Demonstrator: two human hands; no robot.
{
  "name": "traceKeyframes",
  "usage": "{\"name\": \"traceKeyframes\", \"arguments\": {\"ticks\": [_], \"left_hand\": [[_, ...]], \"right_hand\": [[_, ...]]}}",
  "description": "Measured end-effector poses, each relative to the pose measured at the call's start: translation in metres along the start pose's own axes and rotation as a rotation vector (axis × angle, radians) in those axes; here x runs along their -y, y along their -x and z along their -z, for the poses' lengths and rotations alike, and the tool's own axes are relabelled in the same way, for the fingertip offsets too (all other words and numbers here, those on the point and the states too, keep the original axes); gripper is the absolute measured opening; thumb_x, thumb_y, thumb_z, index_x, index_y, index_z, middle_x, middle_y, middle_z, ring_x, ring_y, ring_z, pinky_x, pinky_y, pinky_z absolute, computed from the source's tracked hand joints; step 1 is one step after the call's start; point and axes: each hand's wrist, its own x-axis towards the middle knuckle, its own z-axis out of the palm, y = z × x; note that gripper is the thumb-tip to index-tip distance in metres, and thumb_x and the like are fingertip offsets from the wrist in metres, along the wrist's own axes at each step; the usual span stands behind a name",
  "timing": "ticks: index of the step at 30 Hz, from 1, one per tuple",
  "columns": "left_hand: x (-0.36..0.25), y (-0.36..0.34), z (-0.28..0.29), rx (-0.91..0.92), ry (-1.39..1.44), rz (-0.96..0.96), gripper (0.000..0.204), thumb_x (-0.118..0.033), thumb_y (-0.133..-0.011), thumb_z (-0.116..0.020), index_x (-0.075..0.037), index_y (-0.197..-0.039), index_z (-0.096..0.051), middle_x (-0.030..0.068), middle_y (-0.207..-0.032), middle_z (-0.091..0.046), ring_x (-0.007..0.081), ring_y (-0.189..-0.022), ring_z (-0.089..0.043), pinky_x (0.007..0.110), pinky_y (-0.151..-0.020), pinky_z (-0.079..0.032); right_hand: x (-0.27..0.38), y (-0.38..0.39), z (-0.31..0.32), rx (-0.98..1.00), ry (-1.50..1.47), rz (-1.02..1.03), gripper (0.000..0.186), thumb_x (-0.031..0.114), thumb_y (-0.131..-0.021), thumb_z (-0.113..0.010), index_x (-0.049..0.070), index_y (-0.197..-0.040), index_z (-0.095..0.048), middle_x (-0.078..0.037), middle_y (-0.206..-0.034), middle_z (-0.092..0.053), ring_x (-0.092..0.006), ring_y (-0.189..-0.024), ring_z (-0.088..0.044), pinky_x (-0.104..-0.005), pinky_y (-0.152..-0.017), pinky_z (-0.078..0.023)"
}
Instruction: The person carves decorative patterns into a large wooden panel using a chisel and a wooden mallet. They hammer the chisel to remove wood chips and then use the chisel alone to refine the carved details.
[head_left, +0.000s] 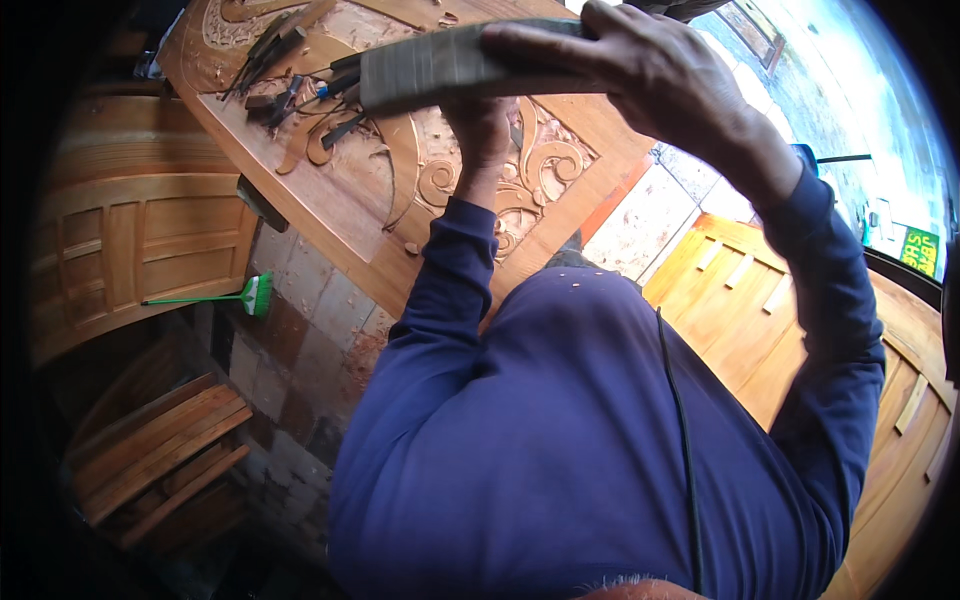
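Observation:
A thick grey-brown wooden mallet (430, 70), shaped like a long block, is raised above the carved wooden panel (345, 225). My right hand (650, 65) grips its right end, with fingers stretched along the wood. Under the mallet, my left hand (482, 132) is low over the carving and looks closed; the mallet hides most of its fingers and whatever they hold. Raised scrolls (560, 160) curl across the panel to the right of that hand. Wood chips lie around the carving.
Several carving tools (290, 100) lie in a heap at the panel's far left. Below on the tiled floor are a green broom (257, 295) and stacked wooden slats (165, 450). Panelled wooden pieces stand at left (150, 245) and right (740, 290).

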Motion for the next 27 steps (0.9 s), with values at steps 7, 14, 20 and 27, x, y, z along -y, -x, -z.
{"name": "traceKeyframes", "arguments": {"ticks": [7, 14, 20, 27], "left_hand": [[0.001, 0.001, -0.004, -0.007, 0.002, 0.049, 0.018, -0.001, -0.089, -0.072, -0.006, -0.082, -0.056, -0.0015, -0.063, -0.053, 0.0063, -0.049, -0.047, 0.024, -0.045, -0.037], [0.009, -0.033, 0.011, 0.025, 0.077, 0.144, 0.022, -0.009, -0.093, -0.067, -0.009, -0.078, -0.051, -0.0002, -0.056, -0.049, 0.009, -0.043, -0.045, 0.026, -0.04, -0.037], [-0.02, 0.009, 0.0, 0.01, -0.004, 0.018, 0.032, -0.017, -0.095, -0.07, -0.01, -0.075, -0.047, -0.0017, -0.053, -0.042, 0.0088, -0.041, -0.038, 0.027, -0.04, -0.033], [-0.006, 0.015, 0.011, 0.016, 0.025, 0.017, 0.022, -0.008, -0.095, -0.068, -0.008, -0.078, -0.054, -0.0031, -0.06, -0.05, 0.0068, -0.047, -0.044, 0.025, -0.043, -0.035]], "right_hand": [[0.013, 0.003, -0.014, -0.125, -0.181, -0.108, 0.082, -0.003, -0.085, -0.061, 0.036, -0.156, -0.046, -0.012, -0.085, -0.053, -0.0289, -0.081, -0.058, -0.0414, -0.069, -0.05], [0.009, 0.011, -0.011, -0.19, -0.314, -0.227, 0.082, -0.007, -0.078, -0.066, 0.027, -0.152, -0.054, -0.012, -0.089, -0.056, -0.0319, -0.085, -0.059, -0.0426, -0.077, -0.051], [-0.005, -0.004, 0.007, -0.641, -0.244, -0.004, 0.09, -0.008, -0.072, -0.075, 0.007, -0.155, -0.043, -0.015, -0.149, -0.057, -0.031, -0.137, -0.056, -0.0397, -0.112, -0.049], [0.014, 0.014, -0.015, -0.185, -0.013, 0.122, 0.059, 0.001, -0.082, -0.075, 0.022, -0.135, -0.06, -0.011, -0.099, -0.059, -0.0338, -0.091, -0.063, -0.0427, -0.071, -0.057]]}}
